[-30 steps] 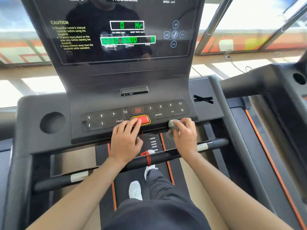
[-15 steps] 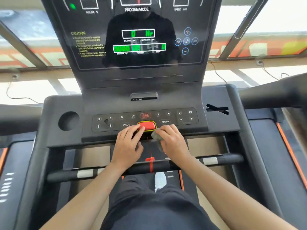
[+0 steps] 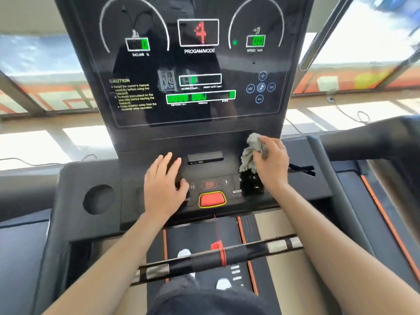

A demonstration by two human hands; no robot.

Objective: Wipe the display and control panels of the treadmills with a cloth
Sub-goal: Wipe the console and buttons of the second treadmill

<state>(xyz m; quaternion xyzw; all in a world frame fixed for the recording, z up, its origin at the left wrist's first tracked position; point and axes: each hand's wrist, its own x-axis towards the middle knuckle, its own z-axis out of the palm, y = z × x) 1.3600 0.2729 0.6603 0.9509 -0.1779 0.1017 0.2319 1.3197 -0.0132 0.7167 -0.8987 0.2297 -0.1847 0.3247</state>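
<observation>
We see the grey cloth [image 3: 250, 153] in the middle right of the picture, all bunched up. It is just under the big dark display [image 3: 197, 64] and above the right end of the control panel [image 3: 227, 181]. The right hand [image 3: 271, 165] holds it with the fingers curled round it, and part of the cloth hangs down over the number buttons. The left hand [image 3: 163, 185] is near the middle, a bit to the left. It is wide open with fingers straight and spread, and it lies flat on the left part of the control panel, holding nothing. Between the two hands, lower down, sits a red button [image 3: 212, 199] with a yellow edge. The display fills the top middle and shows green numbers. A round cup hole [image 3: 98, 199] is at the left. A black bar [image 3: 238, 253] with red string [image 3: 221, 255] wound on it crosses the bottom.
</observation>
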